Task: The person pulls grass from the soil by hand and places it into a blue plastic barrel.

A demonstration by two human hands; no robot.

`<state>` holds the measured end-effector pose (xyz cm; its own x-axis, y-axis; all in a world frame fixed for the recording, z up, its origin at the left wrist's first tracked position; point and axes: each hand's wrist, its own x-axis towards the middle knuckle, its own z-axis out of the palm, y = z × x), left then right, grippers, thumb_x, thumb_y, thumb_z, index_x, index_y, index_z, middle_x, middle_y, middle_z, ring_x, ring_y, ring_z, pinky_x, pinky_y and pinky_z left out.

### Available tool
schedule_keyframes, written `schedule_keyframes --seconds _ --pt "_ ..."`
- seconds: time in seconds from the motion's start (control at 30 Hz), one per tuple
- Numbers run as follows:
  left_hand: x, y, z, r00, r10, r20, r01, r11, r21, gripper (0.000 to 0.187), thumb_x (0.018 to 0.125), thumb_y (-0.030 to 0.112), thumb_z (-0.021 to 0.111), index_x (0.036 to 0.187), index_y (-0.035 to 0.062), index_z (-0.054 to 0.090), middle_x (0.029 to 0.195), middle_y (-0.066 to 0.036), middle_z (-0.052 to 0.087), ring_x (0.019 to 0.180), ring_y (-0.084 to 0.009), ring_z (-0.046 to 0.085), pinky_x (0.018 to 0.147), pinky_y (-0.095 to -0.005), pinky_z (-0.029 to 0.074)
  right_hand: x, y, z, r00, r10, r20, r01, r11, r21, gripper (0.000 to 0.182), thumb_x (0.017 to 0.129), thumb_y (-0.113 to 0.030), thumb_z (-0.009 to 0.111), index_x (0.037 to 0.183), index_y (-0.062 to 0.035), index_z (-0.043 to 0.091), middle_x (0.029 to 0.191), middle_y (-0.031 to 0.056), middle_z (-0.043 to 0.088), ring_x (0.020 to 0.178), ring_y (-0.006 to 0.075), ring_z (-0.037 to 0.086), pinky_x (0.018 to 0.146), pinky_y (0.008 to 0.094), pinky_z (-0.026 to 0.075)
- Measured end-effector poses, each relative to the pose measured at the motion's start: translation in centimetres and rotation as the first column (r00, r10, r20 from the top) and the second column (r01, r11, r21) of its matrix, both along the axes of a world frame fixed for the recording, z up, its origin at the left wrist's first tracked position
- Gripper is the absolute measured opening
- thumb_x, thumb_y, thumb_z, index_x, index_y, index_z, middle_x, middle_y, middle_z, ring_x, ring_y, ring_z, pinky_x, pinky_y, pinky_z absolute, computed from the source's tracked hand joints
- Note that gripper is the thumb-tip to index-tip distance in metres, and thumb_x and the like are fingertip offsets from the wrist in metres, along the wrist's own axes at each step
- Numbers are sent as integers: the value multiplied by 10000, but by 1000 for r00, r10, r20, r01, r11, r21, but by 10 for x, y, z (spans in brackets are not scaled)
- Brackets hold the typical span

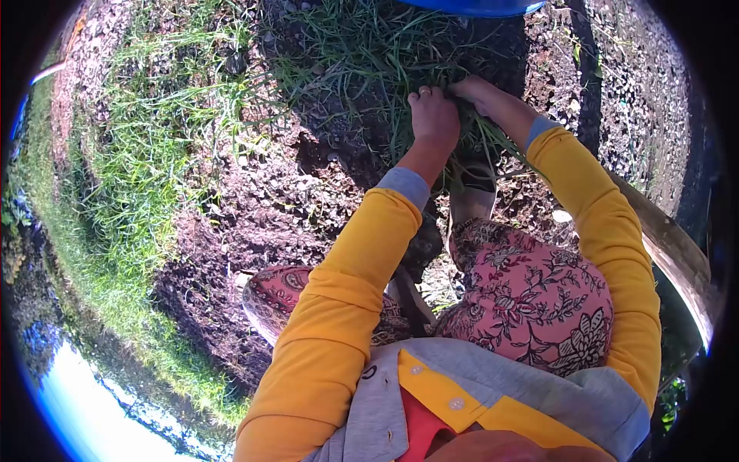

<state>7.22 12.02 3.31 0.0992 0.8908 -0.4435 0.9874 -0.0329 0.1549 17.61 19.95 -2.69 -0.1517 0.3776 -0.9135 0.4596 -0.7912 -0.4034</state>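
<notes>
My left hand [433, 115] is closed, its fingers curled down into a tuft of long green grass [369, 54]. Close beside it, my right hand [481, 94] is bent around a bunch of grass stems [493, 137], which trail below the hands toward my shoe [471, 202]. The fingertips of both hands are partly hidden among the blades and in shadow.
A blue rounded object [477, 6] shows at the top edge. Bare dark soil [254, 223] lies to the left, with a strip of grass [146, 154] beyond it. At the far right runs a long pale wooden piece [670, 246], beside my arm.
</notes>
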Motion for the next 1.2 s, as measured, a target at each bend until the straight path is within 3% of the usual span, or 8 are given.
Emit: schedule_keyframes --seconds 0.3,0.4,0.6,0.7,0.8,0.9,1.0,1.2 --pt "6 1 4 994 -62 -90 61 998 -13 227 788 188 510 937 104 658 1032 -79 568 1050 -249 482 880 -398 355 -9 -19 19 989 -147 -26 147 989 12 270 832 -202 509 1019 -16 570 940 135 599 799 231 587 671 406 477" --pt "5 0 3 996 -60 -60 60 998 7 225 781 176 514 932 90 658 1020 -87 572 1042 -253 490 881 -398 359 -2 -29 -11 975 -197 -101 201 979 36 267 865 -227 476 1028 -36 567 994 104 600 838 200 587 728 337 472" --pt "0 0 0 995 -102 -23 102 994 32 224 775 172 516 923 79 657 997 -94 578 1020 -248 502 866 -403 372 -2 -46 -19 850 -444 -283 460 888 -9 291 854 -236 494 981 13 571 915 139 604 778 230 577 697 367 450" --pt "-2 -3 0 990 -132 -40 134 990 54 227 777 178 517 930 81 654 983 -94 581 1015 -246 503 854 -402 376 -2 -39 -12 886 -442 -137 435 897 -76 273 861 -230 500 965 9 579 904 136 608 769 227 578 693 362 452" --pt "-5 -4 0 985 -163 -62 165 986 32 233 776 178 520 943 79 648 982 -94 578 1010 -247 504 855 -399 371 -4 -37 -14 882 -421 -210 422 906 -43 257 866 -222 504 951 6 583 892 126 610 766 221 578 688 363 457" --pt "-2 -3 3 979 -198 -51 200 979 32 240 774 180 523 955 74 641 982 -92 575 1002 -247 506 853 -396 367 -4 -33 -8 913 -396 -102 397 918 -7 210 863 -175 487 927 0 583 869 123 610 768 227 584 685 367 460" --pt "6 0 5 976 -211 -57 213 976 46 246 773 181 525 956 59 636 989 -95 572 999 -248 506 857 -399 362 -2 -39 -13 836 -463 -294 461 884 -79 187 852 -131 476 957 -9 571 898 115 607 801 219 583 720 372 459" --pt "3 -3 5 982 -189 5 188 981 56 254 771 172 521 960 41 629 989 -107 572 1004 -254 505 873 -412 356 -4 -51 -22 694 -621 -364 620 773 -135 191 864 -148 436 947 -33 565 904 117 598 804 232 579 734 371 463"
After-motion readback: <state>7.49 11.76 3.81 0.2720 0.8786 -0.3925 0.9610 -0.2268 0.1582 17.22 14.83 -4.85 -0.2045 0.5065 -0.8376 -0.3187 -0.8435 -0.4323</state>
